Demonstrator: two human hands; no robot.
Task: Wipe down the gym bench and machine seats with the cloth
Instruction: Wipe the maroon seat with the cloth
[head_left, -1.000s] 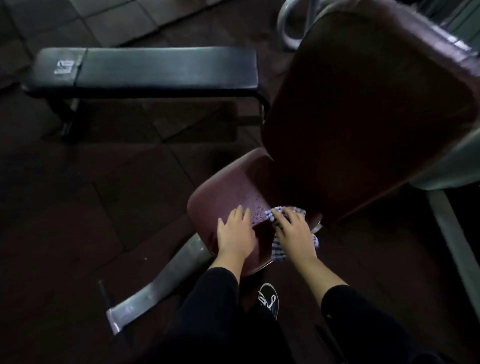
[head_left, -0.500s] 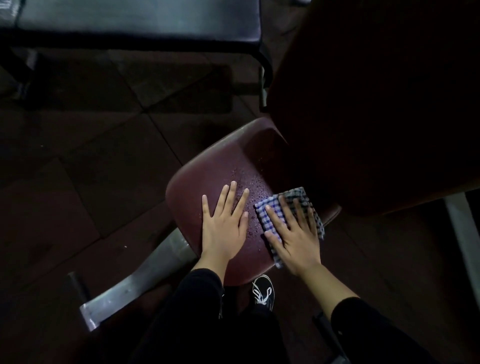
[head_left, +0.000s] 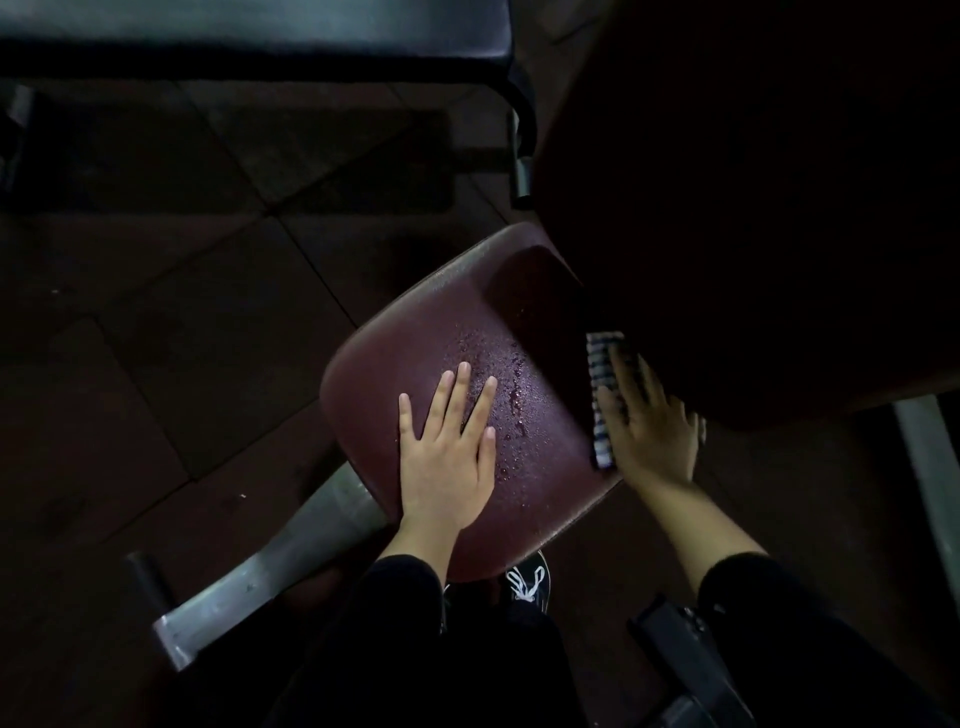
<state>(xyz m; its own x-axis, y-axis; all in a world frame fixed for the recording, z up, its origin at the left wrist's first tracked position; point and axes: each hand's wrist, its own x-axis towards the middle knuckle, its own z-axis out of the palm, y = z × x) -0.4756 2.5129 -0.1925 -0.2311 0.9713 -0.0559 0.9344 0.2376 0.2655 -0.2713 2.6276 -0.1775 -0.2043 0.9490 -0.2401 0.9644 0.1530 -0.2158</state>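
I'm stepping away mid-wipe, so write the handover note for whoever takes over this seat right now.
Left hand: flat, fingers straight, resting on the maroon padded machine seat, holding nothing.
Right hand: fingers straight, pressing the blue-and-white checked cloth onto the seat's right rear edge, under the dark padded backrest.
Done: cannot tell how much has been wiped; water droplets still bead on the middle of the seat.
Left: wipe the droplets off the seat, then the backrest and the long black padded bench lying beyond; nothing shows whether either has been wiped.
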